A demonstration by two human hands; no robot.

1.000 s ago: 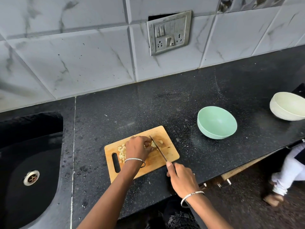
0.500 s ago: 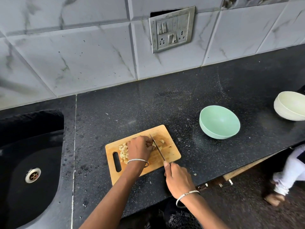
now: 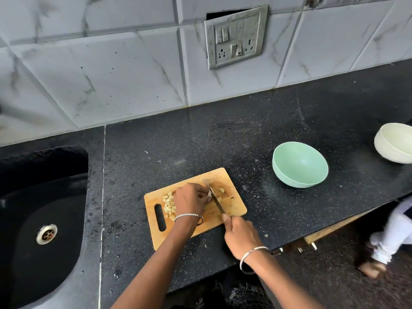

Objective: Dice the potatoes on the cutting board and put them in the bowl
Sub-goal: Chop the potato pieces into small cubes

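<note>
Knife (image 3: 214,196) gripped in right hand (image 3: 240,236), forefinger extended; left hand (image 3: 190,199) curled, pinching potato (image 3: 209,193).

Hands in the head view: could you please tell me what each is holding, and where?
The right hand grips the knife by its handle; the left hand holds a potato piece down beside it.

No writing could be read.
The switch plate (image 3: 236,36) at 12 o'clock showed only sockets and rockers, and any marks on it were too small to tell. The board (image 3: 231,204) at 6 o'clock, the knife (image 3: 214,197) on it, the green bowl (image 3: 299,166) at 3 o'clock and the white bowl (image 3: 394,143) beyond it looked plain.
</note>
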